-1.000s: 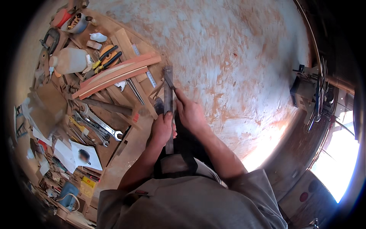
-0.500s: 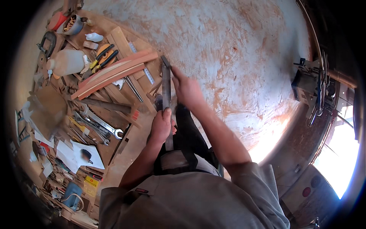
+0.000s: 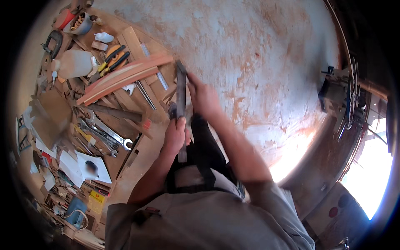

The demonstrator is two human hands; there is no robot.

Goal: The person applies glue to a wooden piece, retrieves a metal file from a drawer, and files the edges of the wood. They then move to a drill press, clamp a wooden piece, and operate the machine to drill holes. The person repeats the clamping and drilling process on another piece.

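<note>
Between both hands, a long dark metal bar is held over the edge of the tabletop.

The left hand (image 3: 175, 135) is wrapped around the lower part of the metal bar (image 3: 181, 96), and the right hand (image 3: 203, 96) pinches its upper part from the right side, so the bar runs straight from one hand to the other. I judge that the bar can slip or twist if one grip becomes loose, because only the fingers steady its far end. It can also knock the curved reddish wood strips (image 3: 125, 77) just left of its top, or the wrench (image 3: 107, 131) lying left of the left hand on the tabletop (image 3: 143, 166).
</note>
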